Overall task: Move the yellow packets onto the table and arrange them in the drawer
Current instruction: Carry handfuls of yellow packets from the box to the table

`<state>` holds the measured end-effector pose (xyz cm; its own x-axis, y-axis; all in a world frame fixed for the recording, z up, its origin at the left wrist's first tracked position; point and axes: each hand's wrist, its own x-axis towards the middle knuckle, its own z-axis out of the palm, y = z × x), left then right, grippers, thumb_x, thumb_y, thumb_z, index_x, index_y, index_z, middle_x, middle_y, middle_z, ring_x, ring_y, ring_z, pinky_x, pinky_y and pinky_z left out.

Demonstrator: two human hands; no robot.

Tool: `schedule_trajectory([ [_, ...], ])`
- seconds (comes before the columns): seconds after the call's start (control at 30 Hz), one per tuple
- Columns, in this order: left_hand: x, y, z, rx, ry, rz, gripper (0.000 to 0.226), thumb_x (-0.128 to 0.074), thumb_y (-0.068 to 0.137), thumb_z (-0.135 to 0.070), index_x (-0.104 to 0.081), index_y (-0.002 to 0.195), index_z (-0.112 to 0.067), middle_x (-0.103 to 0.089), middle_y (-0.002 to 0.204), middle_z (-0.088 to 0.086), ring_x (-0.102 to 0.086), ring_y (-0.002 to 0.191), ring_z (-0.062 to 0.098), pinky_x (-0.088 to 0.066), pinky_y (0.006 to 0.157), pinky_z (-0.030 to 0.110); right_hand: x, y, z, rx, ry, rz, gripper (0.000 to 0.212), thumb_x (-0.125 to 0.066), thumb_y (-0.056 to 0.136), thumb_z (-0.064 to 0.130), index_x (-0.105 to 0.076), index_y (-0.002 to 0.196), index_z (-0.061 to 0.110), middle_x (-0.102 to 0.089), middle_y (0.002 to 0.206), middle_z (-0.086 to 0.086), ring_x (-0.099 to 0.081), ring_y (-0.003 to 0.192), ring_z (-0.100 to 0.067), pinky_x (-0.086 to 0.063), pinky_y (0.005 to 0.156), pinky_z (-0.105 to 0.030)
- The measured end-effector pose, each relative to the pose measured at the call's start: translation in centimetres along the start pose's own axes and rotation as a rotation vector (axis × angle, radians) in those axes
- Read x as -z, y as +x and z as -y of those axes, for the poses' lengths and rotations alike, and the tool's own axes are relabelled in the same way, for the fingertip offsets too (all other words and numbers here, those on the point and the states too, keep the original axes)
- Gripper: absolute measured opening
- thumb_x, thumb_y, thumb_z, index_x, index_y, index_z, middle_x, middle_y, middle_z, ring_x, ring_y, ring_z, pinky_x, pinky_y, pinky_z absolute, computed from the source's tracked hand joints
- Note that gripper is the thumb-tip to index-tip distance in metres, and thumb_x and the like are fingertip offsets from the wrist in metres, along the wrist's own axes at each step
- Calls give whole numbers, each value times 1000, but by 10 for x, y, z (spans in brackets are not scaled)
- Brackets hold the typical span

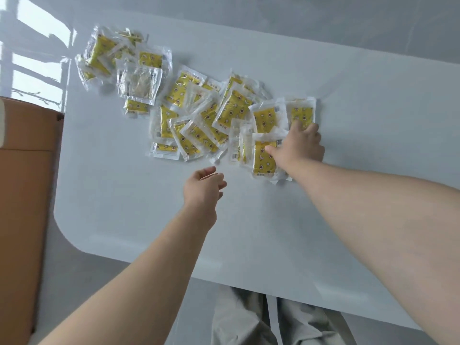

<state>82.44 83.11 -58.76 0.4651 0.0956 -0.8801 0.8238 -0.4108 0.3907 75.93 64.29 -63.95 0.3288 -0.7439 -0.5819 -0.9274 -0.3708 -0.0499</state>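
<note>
Yellow packets [234, 108]: a large lot in clear wrappers, loose and overlapping, strewn in a band across the far half of the bench. One smaller cluster lies at the far left corner and the main heap in the middle.

Bench [348, 83]: pale and glossy, with a rounded near-left corner.

Cardboard box [25, 195]: brown, standing beside the bench's left edge.

Trousers [239, 317]: light grey, visible under the near edge.

Right hand [302, 143]: palm down on the right end of the heap and holding nothing. Its thumb is stretched out flat on the nearest packet [261, 161]. Its fingertips rest on the rightmost packet [302, 113].

Left hand [202, 185]: empty, with fingers loosely curled, over bare bench. It is just short of the near edge of the heap and touches no packet.
</note>
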Motion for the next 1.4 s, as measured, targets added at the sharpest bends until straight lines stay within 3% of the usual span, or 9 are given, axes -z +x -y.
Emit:
schedule_trajectory([
  [0.1,7,-20,-10,-10,4,16,19,-64,93,-5,-63,109,-16,-68,97,2,-69,86,15,-55,81,30,20,-24,-5,4,-45,-31,74,-67,85,62,-44,137,14,-41,138,-14,-45,126,-33,-42,97,-45],
  [0.23,21,-68,-32,-6,15,78,20,-65,93,-5,-63,110,-14,-67,98,3,-70,86,17,-56,85,33,71,-78,-14,60,102,29,42,-61,94,52,-58,116,17,-50,126,-10,-53,116,-32,-47,95,-43],
  [0.33,34,-117,-52,-3,22,133,22,-65,93,-5,-64,113,-13,-68,100,2,-70,86,18,-56,83,33,118,-130,-23,75,249,46,26,-59,96,47,-56,85,23,-56,111,-6,-60,98,-31,-52,84,-38],
  [0.43,45,-165,-73,-32,31,190,20,-64,94,-6,-64,112,-13,-69,104,3,-71,87,18,-54,72,29,166,-176,-27,108,371,36,35,-57,98,42,-48,70,24,-61,84,-1,-59,81,-25,-44,66,-32],
  [0.63,60,-249,-115,-148,9,288,20,-62,94,-6,-65,113,-12,-69,104,5,-69,78,17,-52,68,28,247,-245,-36,98,594,-59,40,-54,100,41,-48,70,15,-53,66,2,-49,64,-19,-34,55,-29],
  [0.8,65,-299,-136,-233,-13,351,21,-60,96,-7,-65,116,-12,-69,94,3,-69,76,17,-50,64,28,291,-273,-46,113,768,-129,45,-54,99,44,-59,76,7,-67,76,-12,-60,74,-32,-52,71,-42],
  [0.93,63,-329,-144,-305,-51,389,21,-59,97,-8,-66,117,-11,-69,95,3,-70,80,19,-51,64,28,309,-288,-56,122,878,-146,40,-54,98,47,-60,76,14,-66,78,-6,-62,75,-25,-57,81,-50],
  [1.1,56,-365,-138,-373,-82,404,21,-57,98,-8,-66,116,-10,-69,96,3,-70,84,19,-52,69,29,321,-306,-74,89,1033,-97,34,-52,103,40,-62,88,11,-63,82,-5,-61,74,-21,-51,67,-36],
  [1.4,35,-424,-80,-428,-173,371,21,-58,96,-6,-67,115,-10,-68,96,5,-70,86,21,-51,70,30,327,-328,-131,151,1082,-12,34,-48,105,38,-63,96,9,-63,86,-4,-62,77,-19,-52,71,-34],
])
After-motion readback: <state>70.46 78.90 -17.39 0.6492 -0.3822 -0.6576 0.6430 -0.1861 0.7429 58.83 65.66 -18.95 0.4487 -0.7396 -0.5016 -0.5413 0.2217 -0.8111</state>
